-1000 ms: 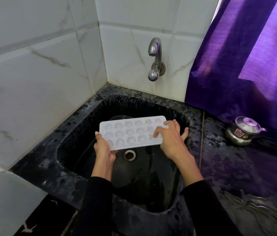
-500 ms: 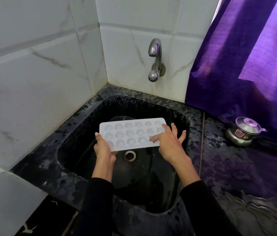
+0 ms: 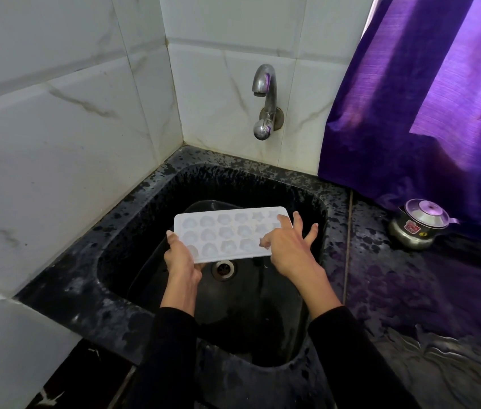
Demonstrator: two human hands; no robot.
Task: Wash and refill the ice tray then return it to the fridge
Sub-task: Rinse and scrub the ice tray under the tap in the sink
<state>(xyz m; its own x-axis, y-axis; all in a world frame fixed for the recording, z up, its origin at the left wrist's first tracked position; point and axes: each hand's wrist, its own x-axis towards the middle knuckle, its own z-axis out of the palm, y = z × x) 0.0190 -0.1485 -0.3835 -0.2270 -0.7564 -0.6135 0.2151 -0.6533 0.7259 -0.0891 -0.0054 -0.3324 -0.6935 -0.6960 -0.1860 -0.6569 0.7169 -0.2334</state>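
White ice tray [image 3: 227, 234], frame centre over black sink [image 3: 121, 246]: left hand [image 3: 181, 258] grips its left end, right hand [image 3: 288, 246] fingers newly spread wide, rubbing cavities; tap [image 3: 264, 98] dry, washing unfinished

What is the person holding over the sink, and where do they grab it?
The left hand grips the white ice tray by its left end. The right hand only touches the tray's right end with spread fingers.

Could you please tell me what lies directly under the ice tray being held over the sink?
Below the ice tray are the black sink basin and its drain, partly showing. The tray hides the basin floor behind the drain.
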